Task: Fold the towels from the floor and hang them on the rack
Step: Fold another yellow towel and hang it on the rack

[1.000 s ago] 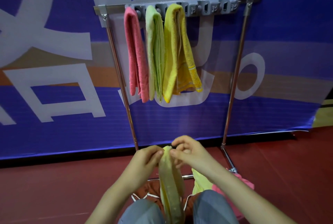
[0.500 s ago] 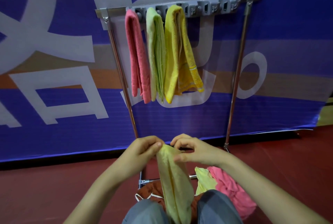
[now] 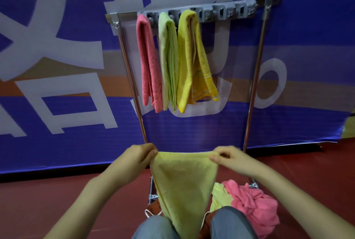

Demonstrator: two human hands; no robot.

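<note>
Three folded terry towels [image 3: 169,62] hang on the metal rack [image 3: 257,77]. Left hand [image 3: 140,154] and right hand [image 3: 228,159], fingers closed, pinch the top corners of a pale yellow cloth towel [image 3: 184,181] spread over the lap. Folding step; next likely means bringing the corners together.

Item: blue banner [image 3: 307,27], standing behind the rack [image 3: 257,65].
- You will find large white characters printed on it. They are cut off by the frame edges and partly covered, so none reads as a whole word.
- Left of the rack: angular strokes and a box-shaped character [image 3: 63,85].
- Just right of the rack's right post: one white ring [image 3: 282,81], like an "o".
</note>
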